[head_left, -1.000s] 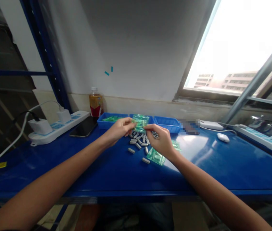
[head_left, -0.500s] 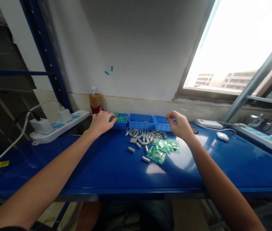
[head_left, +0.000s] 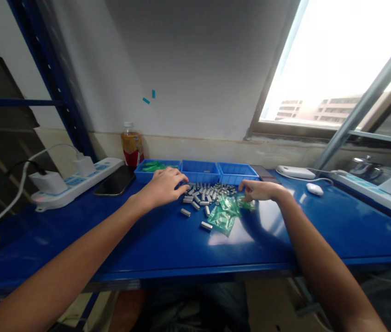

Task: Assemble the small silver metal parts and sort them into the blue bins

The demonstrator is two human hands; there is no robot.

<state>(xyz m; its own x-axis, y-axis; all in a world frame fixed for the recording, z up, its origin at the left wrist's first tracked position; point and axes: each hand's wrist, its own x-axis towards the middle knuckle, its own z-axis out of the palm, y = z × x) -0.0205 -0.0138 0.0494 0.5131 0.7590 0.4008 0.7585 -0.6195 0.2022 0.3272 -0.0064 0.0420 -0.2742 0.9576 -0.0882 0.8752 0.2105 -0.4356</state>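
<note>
My left hand (head_left: 167,184) hovers at the left end of a pile of silvery metal cylinders (head_left: 209,193), thumb and fingers apart with nothing seen between them. My right hand (head_left: 259,190) is over the right end of the pile, beside green clear plastic packets (head_left: 223,220). Its fingers are bent downward with a gap between them, and I see nothing held. Several metal pieces lie loose in front of the pile. Behind stand three blue bins: the left bin (head_left: 140,176) holds green packets, the middle bin (head_left: 200,178) a small metal piece, and the right bin (head_left: 238,179) shows a bare inside.
A drink bottle (head_left: 132,145) stands behind the left bin, with a black phone (head_left: 115,180) in front. Power strips lie left (head_left: 67,186) and right (head_left: 375,191). A white charger (head_left: 295,172) and a white earbud case (head_left: 314,189) rest on the blue table (head_left: 167,253).
My left hand has moved right and down, from the left bin to the metal pile. My right hand has dropped from the right bin toward the packets. The view has shifted slightly.
</note>
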